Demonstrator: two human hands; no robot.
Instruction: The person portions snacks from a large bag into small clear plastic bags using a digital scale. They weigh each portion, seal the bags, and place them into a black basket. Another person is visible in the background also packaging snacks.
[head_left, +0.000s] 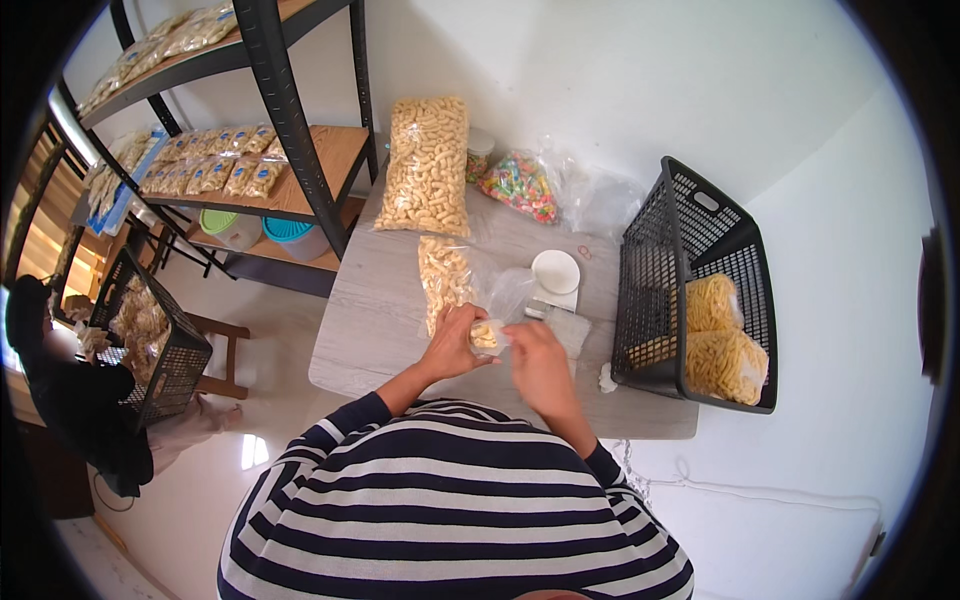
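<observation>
My left hand (452, 343) grips a small clear plastic bag (486, 337) holding a few pale, curved snack pieces. At the right end of this bag is my right hand (541, 367), blurred, its curled fingers pinching the plastic edge. Just beyond my left hand lies an opened larger bag of the same curved snacks (445, 274), its loose clear plastic (508, 291) spreading to the right. A round white bowl (556, 271) rests on a white scale-like base (556, 301). Flat clear plastic bags (570, 331) lie beside my right hand.
A big full snack bag (427, 165) and a bag of colourful wrapped pieces (521, 186) stand along the wall. Right is a black plastic basket (651, 315) with bagged yellow snacks (724, 367). Left are a shelf (330, 154) and a person (82, 412) at another basket (169, 375).
</observation>
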